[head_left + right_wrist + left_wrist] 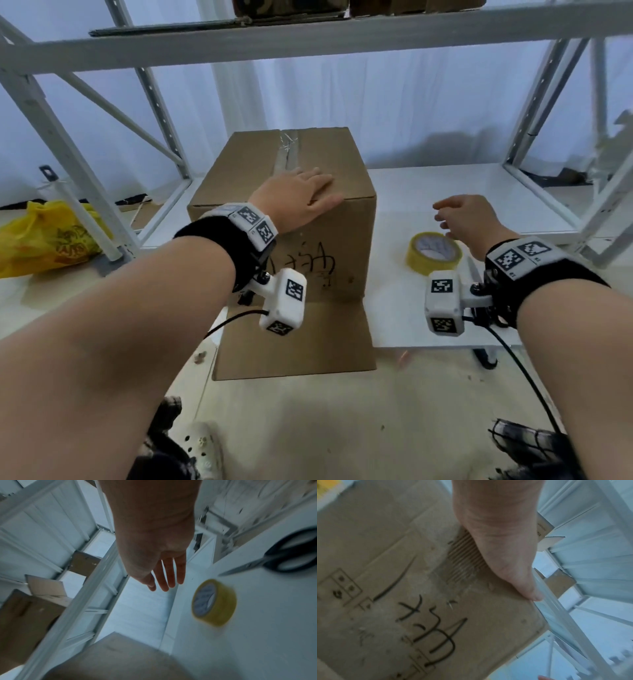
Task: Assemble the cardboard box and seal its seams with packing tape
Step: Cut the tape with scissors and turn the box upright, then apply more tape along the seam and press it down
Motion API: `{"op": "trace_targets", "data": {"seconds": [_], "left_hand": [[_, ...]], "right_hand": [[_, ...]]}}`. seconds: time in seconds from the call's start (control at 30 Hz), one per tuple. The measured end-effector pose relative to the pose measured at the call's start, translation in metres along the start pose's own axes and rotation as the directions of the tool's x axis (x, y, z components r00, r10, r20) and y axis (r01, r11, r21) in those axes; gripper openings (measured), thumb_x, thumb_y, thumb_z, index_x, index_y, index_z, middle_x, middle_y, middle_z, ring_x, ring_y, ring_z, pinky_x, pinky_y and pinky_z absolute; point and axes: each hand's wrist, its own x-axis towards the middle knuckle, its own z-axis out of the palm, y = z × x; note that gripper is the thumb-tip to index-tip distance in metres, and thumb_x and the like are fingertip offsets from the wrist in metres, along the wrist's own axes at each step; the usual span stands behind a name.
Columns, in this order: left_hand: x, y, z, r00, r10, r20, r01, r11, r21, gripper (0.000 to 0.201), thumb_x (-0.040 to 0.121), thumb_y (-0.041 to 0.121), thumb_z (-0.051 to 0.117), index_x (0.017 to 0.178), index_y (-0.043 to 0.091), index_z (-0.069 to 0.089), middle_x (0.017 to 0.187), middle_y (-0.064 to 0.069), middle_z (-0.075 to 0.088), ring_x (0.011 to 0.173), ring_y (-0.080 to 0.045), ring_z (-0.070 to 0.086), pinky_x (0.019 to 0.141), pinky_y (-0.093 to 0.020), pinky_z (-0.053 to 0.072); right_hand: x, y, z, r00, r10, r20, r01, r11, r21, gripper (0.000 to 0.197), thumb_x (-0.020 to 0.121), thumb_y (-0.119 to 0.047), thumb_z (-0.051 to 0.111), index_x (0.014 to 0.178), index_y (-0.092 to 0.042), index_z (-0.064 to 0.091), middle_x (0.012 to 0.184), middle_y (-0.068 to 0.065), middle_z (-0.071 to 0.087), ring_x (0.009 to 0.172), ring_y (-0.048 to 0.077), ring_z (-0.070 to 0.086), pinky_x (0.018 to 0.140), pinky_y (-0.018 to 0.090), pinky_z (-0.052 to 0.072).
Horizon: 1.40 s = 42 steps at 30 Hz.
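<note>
A brown cardboard box (301, 260) stands on the low white shelf, its top flaps closed, with old tape along the centre seam (286, 154). Black handwriting marks its near side (436, 628). My left hand (301, 195) lies flat on the box top near the front edge, fingers straight. One bottom flap (294, 339) lies flat toward me. A yellow roll of packing tape (433, 253) (214, 602) lies on the shelf to the right of the box. My right hand (462, 216) (164, 574) hovers just above and beyond the roll, fingers relaxed, holding nothing.
Black-handled scissors (281, 559) lie on the shelf board (479, 192) near the tape, under my right wrist. White metal shelf posts (51, 137) and an upper beam (308, 37) frame the space. A yellow plastic bag (44, 236) sits on the floor at left.
</note>
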Motion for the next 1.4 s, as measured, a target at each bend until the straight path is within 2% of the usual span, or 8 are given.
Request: {"op": "trace_targets", "data": {"seconds": [0.17, 0.33, 0.5, 0.83, 1.0, 1.1, 1.23, 1.4], "left_hand": [[0.011, 0.051, 0.012, 0.953, 0.152, -0.261, -0.163, 0.987, -0.018, 0.042, 0.097, 0.041, 0.043, 0.131, 0.018, 0.051, 0.138, -0.002, 0.051, 0.132, -0.024, 0.041, 0.108, -0.037, 0.028], [0.040, 0.120, 0.052, 0.856, 0.457, -0.242, -0.472, 0.881, -0.006, 0.038, 0.094, 0.017, 0.051, 0.132, 0.010, 0.053, 0.144, -0.009, 0.045, 0.137, -0.027, 0.036, 0.112, -0.038, 0.026], [0.070, 0.148, 0.100, 0.942, 0.332, 0.048, -0.327, 0.940, -0.095, 0.054, 0.094, 0.007, 0.046, 0.145, 0.020, 0.032, 0.156, -0.003, 0.021, 0.141, -0.025, 0.022, 0.110, -0.036, 0.025], [0.128, 0.174, 0.146, 0.911, 0.374, 0.171, -0.376, 0.926, -0.023, 0.065, 0.090, 0.011, 0.055, 0.147, 0.023, 0.025, 0.154, -0.002, 0.027, 0.139, -0.024, 0.030, 0.110, -0.034, 0.022], [0.139, 0.192, 0.150, 0.837, 0.460, 0.297, -0.510, 0.852, 0.118, 0.057, 0.096, 0.008, 0.040, 0.148, 0.025, 0.021, 0.135, -0.011, 0.046, 0.115, -0.032, 0.052, 0.084, -0.039, 0.042], [0.140, 0.194, 0.148, 0.825, 0.477, 0.303, -0.526, 0.843, 0.108, 0.053, 0.095, 0.005, 0.043, 0.144, 0.020, 0.029, 0.130, -0.012, 0.049, 0.115, -0.031, 0.050, 0.085, -0.040, 0.043], [0.133, 0.187, 0.142, 0.882, 0.446, 0.151, -0.425, 0.892, -0.155, 0.038, 0.093, 0.013, 0.046, 0.131, 0.019, 0.045, 0.131, -0.009, 0.049, 0.117, -0.029, 0.049, 0.093, -0.035, 0.038], [0.106, 0.181, 0.109, 0.970, 0.241, 0.037, -0.167, 0.767, -0.619, 0.034, 0.091, 0.018, 0.053, 0.124, 0.014, 0.049, 0.113, -0.010, 0.056, 0.091, -0.021, 0.050, 0.075, -0.028, 0.039]], "right_hand": [[-0.002, 0.032, -0.016, 0.999, 0.036, 0.007, -0.034, 0.973, -0.227, 0.028, 0.088, 0.000, 0.049, 0.106, -0.004, 0.070, 0.116, 0.017, 0.065, 0.107, 0.029, 0.057, 0.095, 0.035, 0.044], [-0.008, 0.052, -0.017, 0.989, 0.043, 0.139, 0.026, 0.889, -0.458, 0.030, 0.093, -0.006, 0.046, 0.115, -0.007, 0.066, 0.126, 0.016, 0.060, 0.116, 0.031, 0.054, 0.094, 0.029, 0.039], [-0.003, 0.078, -0.021, 0.981, 0.074, 0.180, 0.017, 0.891, -0.454, 0.038, 0.091, 0.000, 0.039, 0.118, -0.009, 0.064, 0.128, 0.012, 0.058, 0.117, 0.027, 0.053, 0.094, 0.027, 0.040], [0.016, 0.137, -0.011, 0.973, 0.193, 0.123, -0.129, 0.905, -0.406, 0.040, 0.091, -0.004, 0.046, 0.131, -0.004, 0.052, 0.128, 0.015, 0.057, 0.120, 0.029, 0.051, 0.103, 0.034, 0.038], [0.020, 0.145, -0.009, 0.949, 0.301, 0.096, -0.245, 0.893, -0.378, 0.047, 0.092, -0.003, 0.043, 0.139, -0.001, 0.041, 0.137, 0.017, 0.049, 0.126, 0.031, 0.045, 0.098, 0.029, 0.037], [0.022, 0.145, -0.013, 0.941, 0.335, 0.053, -0.299, 0.893, -0.336, 0.052, 0.094, -0.005, 0.043, 0.145, -0.004, 0.033, 0.142, 0.013, 0.044, 0.129, 0.027, 0.043, 0.095, 0.024, 0.034], [0.020, 0.135, -0.017, 0.962, 0.272, -0.029, -0.271, 0.936, -0.224, 0.048, 0.095, -0.010, 0.044, 0.142, -0.001, 0.038, 0.138, 0.017, 0.047, 0.126, 0.031, 0.045, 0.106, 0.035, 0.037], [0.021, 0.108, -0.029, 0.974, 0.207, -0.093, -0.218, 0.968, -0.126, 0.049, 0.090, -0.001, 0.040, 0.139, -0.006, 0.043, 0.135, 0.014, 0.050, 0.124, 0.030, 0.048, 0.103, 0.035, 0.041]]}}
